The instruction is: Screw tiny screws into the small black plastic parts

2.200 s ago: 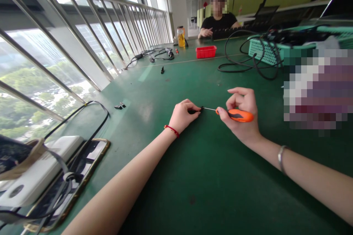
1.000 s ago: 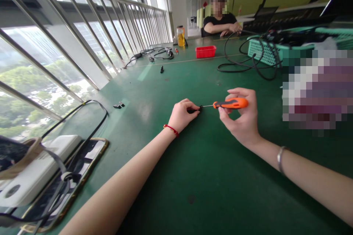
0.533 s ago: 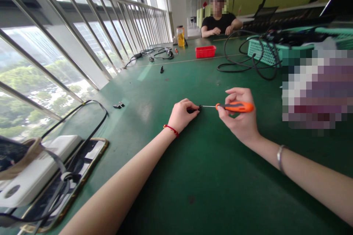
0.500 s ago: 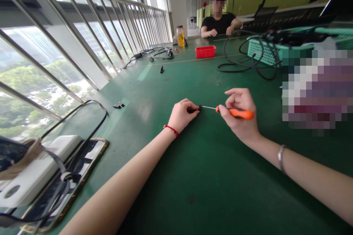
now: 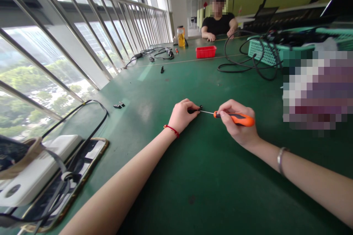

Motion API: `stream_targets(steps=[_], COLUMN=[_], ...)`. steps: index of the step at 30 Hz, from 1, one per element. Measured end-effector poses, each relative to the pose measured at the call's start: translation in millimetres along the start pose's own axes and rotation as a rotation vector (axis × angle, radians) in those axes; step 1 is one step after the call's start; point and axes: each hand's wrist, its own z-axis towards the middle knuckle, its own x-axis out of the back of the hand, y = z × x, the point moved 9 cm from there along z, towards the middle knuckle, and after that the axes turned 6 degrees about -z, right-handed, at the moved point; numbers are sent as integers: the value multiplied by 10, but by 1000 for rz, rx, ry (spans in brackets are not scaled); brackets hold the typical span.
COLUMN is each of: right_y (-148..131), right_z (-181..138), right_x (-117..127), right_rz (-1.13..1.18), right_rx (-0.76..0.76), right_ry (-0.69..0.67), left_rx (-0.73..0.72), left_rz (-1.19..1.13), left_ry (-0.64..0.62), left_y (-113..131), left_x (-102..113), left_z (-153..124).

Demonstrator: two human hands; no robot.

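My left hand [image 5: 184, 113] rests on the green table [image 5: 171, 176], its thumb and fingers pinched on a small black part [image 5: 200, 107]. Most of that part is hidden by the fingers, so its kind is unclear. In my right hand [image 5: 239, 123] is a screwdriver [image 5: 242, 119] with an orange and black handle, held between thumb and fingers. Its thin metal shaft points left, and the tip meets or lies very near the black part by my left fingertips.
Small black pieces [image 5: 119, 105] lie at left, another black piece [image 5: 162, 69] farther back. A white power bank-like box [image 5: 41, 169] and cables sit front left. Beyond are a red bin [image 5: 205, 52], a jar [image 5: 181, 36], a teal basket [image 5: 264, 51], black cable [image 5: 234, 69] and a seated person [image 5: 217, 25].
My right hand's raised fingers have curled down round the screwdriver, and its handle has dropped slightly. The shaft's tip is a little lower. My left hand stays in place.
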Motion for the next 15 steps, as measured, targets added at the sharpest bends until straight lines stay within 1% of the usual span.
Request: stream_targets(steps=[6,15], right_y=[34,68], right_z=[-5,-4], right_x=[-5,82], right_rz=[5,11], right_rx=[-38,-85], right_ry=[-2,142], left_rx=[-1,-8], left_rz=[-4,8], left_ry=[-10,-9], left_y=[-11,24], left_x=[-10,0], left_z=[6,0])
